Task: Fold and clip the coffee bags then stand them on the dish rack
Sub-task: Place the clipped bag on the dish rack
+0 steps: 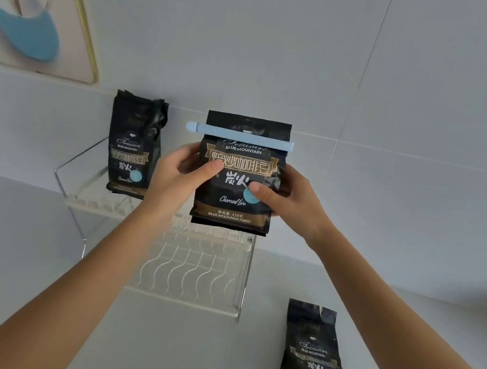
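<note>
Black foil coffee bag with gold and white lettering point(238, 180) is held upright in the middle of the view, gripped between two bare hands. The left hand point(185, 172) wraps around the bag's left edge with its thumb pressed across the front near the gold banner. The right hand point(289, 196) clasps the right edge, its thumb resting on a round pale blue sticker on the front. A long pale blue plastic sealing clip point(239, 136) runs horizontally across the bag just below its flattened top, sticking out past both sides. The bag's base is level with the far right end of a clear acrylic dish rack with wavy white wire slots point(190, 268); whether it touches the rack cannot be told.

A second black coffee bag with a crumpled, unclipped top point(133, 147) stands upright at the rack's far left corner. A third black coffee bag of the same design point(315, 365) lies flat, face up, on the pale grey countertop point(19, 244) to the right of the rack and nearer the person, with no clip on it.

Behind everything is a pale grey tiled wall point(409, 99). A gold-framed picture with a blue shape point(37, 8) leans at the upper left.
</note>
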`<state>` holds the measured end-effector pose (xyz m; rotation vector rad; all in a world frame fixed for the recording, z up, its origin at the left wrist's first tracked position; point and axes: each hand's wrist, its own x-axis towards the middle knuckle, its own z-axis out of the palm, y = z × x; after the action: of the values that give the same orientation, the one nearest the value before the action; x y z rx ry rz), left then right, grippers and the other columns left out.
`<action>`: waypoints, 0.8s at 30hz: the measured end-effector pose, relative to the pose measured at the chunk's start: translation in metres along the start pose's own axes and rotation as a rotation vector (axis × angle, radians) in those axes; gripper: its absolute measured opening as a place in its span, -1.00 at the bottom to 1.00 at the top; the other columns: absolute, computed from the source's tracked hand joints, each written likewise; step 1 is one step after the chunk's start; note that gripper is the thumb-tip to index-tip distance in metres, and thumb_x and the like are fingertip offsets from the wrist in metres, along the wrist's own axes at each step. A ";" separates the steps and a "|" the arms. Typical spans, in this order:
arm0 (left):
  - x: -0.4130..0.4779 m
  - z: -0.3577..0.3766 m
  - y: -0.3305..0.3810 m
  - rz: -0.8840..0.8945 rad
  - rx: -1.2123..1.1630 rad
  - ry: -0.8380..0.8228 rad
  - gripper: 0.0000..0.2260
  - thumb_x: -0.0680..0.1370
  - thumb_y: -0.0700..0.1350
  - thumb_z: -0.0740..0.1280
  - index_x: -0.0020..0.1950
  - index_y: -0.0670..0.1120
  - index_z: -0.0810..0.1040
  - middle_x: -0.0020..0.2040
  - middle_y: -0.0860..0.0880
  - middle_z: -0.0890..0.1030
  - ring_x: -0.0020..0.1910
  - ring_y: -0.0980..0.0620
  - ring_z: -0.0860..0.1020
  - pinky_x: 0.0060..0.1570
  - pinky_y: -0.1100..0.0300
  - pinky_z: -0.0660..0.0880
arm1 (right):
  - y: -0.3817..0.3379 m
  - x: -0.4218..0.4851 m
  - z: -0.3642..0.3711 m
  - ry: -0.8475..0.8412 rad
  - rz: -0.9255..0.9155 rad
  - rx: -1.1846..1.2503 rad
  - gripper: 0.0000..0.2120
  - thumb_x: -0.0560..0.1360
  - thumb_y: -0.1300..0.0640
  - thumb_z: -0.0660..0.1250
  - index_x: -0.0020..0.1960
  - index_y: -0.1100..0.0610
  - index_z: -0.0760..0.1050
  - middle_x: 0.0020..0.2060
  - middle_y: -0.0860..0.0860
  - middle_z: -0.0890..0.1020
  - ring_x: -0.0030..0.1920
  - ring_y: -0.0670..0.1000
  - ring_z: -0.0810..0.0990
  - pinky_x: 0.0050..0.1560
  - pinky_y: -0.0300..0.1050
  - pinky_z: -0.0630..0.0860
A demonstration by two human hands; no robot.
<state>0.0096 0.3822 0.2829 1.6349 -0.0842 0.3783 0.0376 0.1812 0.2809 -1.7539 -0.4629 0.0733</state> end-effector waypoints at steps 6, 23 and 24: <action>0.056 -0.049 -0.029 -0.029 0.025 -0.028 -0.72 0.44 -0.02 0.42 0.13 0.04 0.55 0.04 0.08 0.66 0.00 0.20 0.62 -0.17 0.35 0.56 | 0.013 0.060 0.053 0.115 0.028 -0.007 -0.52 0.38 -0.01 0.45 0.22 0.08 0.40 0.09 -0.01 0.61 0.09 0.02 0.60 0.01 -0.03 0.62; 0.088 -0.120 -0.129 -0.131 0.154 0.117 -0.65 0.42 -0.17 0.44 0.20 -0.08 0.54 0.09 -0.02 0.65 0.07 0.08 0.61 0.06 0.00 0.59 | 0.077 0.142 0.140 0.054 0.251 -0.150 -0.42 0.33 0.18 0.51 0.26 0.10 0.33 0.07 -0.04 0.53 0.09 0.00 0.53 -0.03 -0.13 0.54; 0.088 -0.119 -0.131 -0.113 0.193 0.123 -0.64 0.42 -0.17 0.44 0.21 -0.09 0.54 0.09 -0.03 0.65 0.07 0.07 0.61 0.06 0.02 0.59 | 0.080 0.142 0.141 0.056 0.260 -0.160 -0.43 0.34 0.18 0.51 0.25 0.10 0.33 0.07 -0.04 0.53 0.10 0.00 0.53 -0.01 -0.11 0.54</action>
<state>0.1058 0.5278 0.1901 1.7934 0.1413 0.4089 0.1472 0.3476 0.1993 -1.9613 -0.2022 0.1742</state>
